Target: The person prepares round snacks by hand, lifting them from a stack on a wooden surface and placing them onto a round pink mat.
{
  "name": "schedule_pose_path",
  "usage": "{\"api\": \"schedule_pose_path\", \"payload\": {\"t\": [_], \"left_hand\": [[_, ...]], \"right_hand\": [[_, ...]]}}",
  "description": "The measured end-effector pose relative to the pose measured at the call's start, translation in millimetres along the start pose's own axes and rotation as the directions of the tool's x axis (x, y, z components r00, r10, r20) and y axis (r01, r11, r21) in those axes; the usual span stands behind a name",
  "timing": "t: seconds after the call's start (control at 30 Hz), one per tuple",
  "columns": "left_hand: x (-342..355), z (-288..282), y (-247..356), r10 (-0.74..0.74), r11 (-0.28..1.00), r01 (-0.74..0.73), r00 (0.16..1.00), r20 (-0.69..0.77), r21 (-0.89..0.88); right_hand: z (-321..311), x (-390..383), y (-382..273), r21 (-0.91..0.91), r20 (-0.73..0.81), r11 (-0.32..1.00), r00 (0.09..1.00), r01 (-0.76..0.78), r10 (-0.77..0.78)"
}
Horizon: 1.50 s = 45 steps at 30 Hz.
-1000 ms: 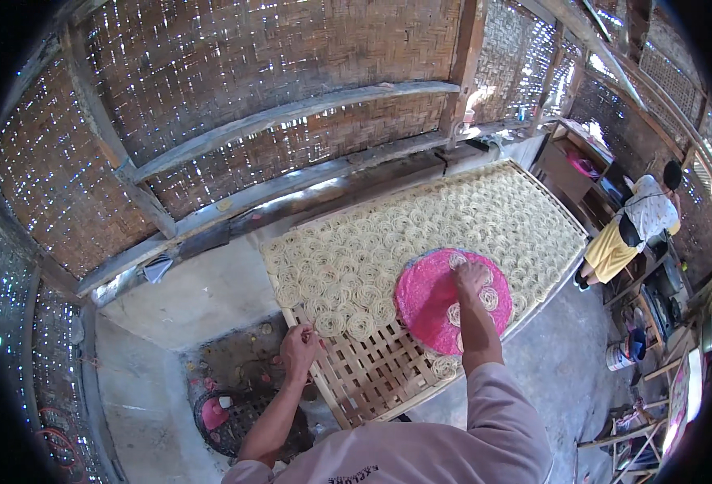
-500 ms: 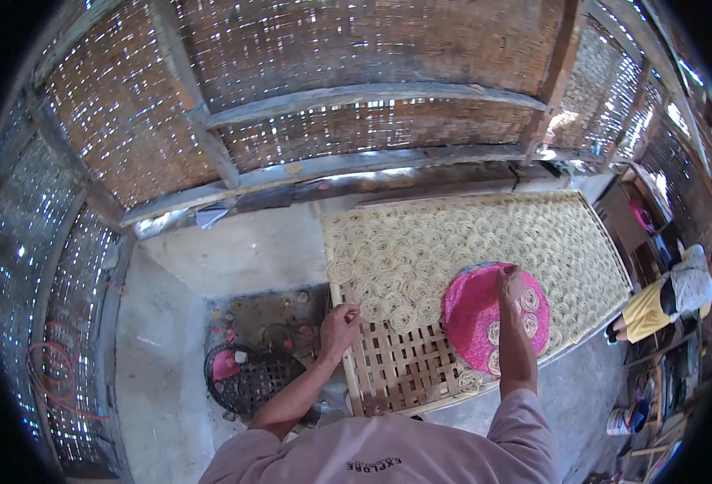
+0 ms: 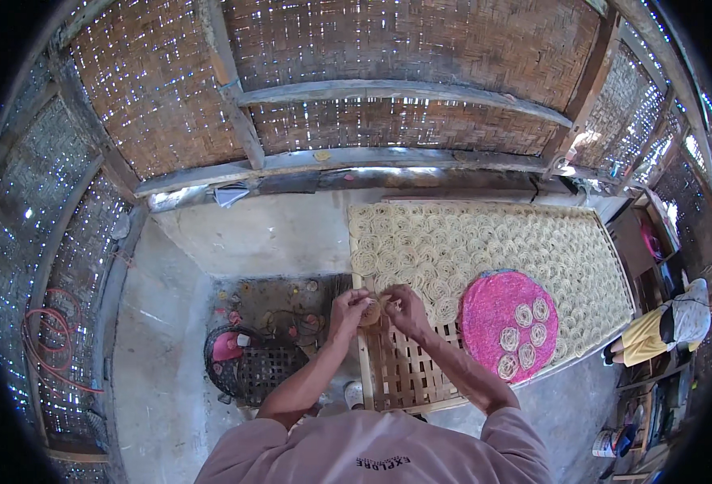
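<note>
At lower left, a round dark basket (image 3: pixel 210 363) is holding a pink object (image 3: pixel 227 347). Near the centre, the left hand (image 3: pixel 348 312) is closing thumb and fingers on a thin-stranded coil (image 3: pixel 370 313). The coil is hanging over the rack's left edge — its outline is looking roundish, so I cannot tell a long axis or where it is pointing. The right hand (image 3: pixel 405 313) is gripping its right side with bunched fingers. Reaching right, the rack (image 3: pixel 408 367) is running lengthwise across the frame, carrying rows of pale coils (image 3: pixel 453 234), its woven slats showing at lower left. Right of centre, a pink round mat (image 3: pixel 489 310) is lying on it — six coils are resting there.
</note>
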<state>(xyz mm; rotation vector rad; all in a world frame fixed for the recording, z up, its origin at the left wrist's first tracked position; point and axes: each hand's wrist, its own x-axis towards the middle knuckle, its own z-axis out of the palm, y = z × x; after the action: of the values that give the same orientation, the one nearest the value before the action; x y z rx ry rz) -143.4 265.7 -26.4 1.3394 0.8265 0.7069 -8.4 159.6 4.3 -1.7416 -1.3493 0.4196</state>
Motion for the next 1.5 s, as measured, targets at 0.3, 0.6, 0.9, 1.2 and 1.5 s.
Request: {"api": "schedule_pose_path", "payload": {"t": [0.3, 0.6, 0.9, 1.2, 1.5], "left_hand": [[47.4, -4.7, -10.0, 0.103, 0.995, -0.103, 0.993, -0.058, -0.003], [71.5, -1.8, -15.1, 0.351, 0.845, -0.233, 0.921, -0.168, 0.482], [62.3, -17.4, -4.0, 0.495, 0.751, -0.374, 0.864, -0.089, 0.544], [24.2, 1.6, 1.7, 0.470, 0.760, -0.394, 0.882, -0.019, 0.516], [-8.5, 33.5, 11.7, 0.435, 0.824, -0.435, 0.896, 0.088, 0.363]], "right_hand": [[30.1, 45.2, 28.1, 0.140, 0.120, 0.943, 0.950, -0.303, 0.287], [37.0, 72.4, 35.3, -0.403, -0.076, 0.914, 0.997, -0.037, 0.007], [-14.1, 29.6, 36.1, -0.101, -0.292, 0.943, 0.915, -0.318, 0.277], [-169.2, -128.7, 113.1, -0.521, -0.703, 0.466, 0.669, -0.716, 0.243], [-171.8, -159.0, 105.6, -0.510, -0.690, 0.246, 0.563, -0.824, 0.455]]}}
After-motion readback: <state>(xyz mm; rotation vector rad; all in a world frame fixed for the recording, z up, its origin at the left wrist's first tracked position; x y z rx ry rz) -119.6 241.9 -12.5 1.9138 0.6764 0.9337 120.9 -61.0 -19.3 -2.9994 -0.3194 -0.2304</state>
